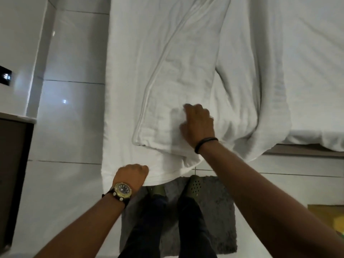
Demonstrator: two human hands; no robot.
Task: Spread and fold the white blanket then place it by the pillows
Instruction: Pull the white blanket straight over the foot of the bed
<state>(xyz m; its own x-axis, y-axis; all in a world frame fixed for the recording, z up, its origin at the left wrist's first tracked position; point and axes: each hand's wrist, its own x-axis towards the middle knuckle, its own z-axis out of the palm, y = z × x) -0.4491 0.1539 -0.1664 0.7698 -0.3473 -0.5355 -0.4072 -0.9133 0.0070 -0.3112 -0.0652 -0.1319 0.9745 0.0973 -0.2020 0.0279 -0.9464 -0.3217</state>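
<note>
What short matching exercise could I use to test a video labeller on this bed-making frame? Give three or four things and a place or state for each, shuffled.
Things:
1. left hand
2. right hand
3. wristwatch
4. grey mat

Places or states:
A. on the floor under the feet
B. resting on top of the folded white blanket
C. gripping the hanging white edge at the foot of the bed
D. on the left wrist

Pairs: 1-C, 2-B, 3-D, 4-A

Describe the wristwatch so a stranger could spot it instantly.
Start at the white blanket hanging over the bed's near edge. Below its hem, the left hand grips the cloth; the wristwatch sits on that wrist. Its gold-rimmed dark dial differs from the right wrist's plain black band.
</note>
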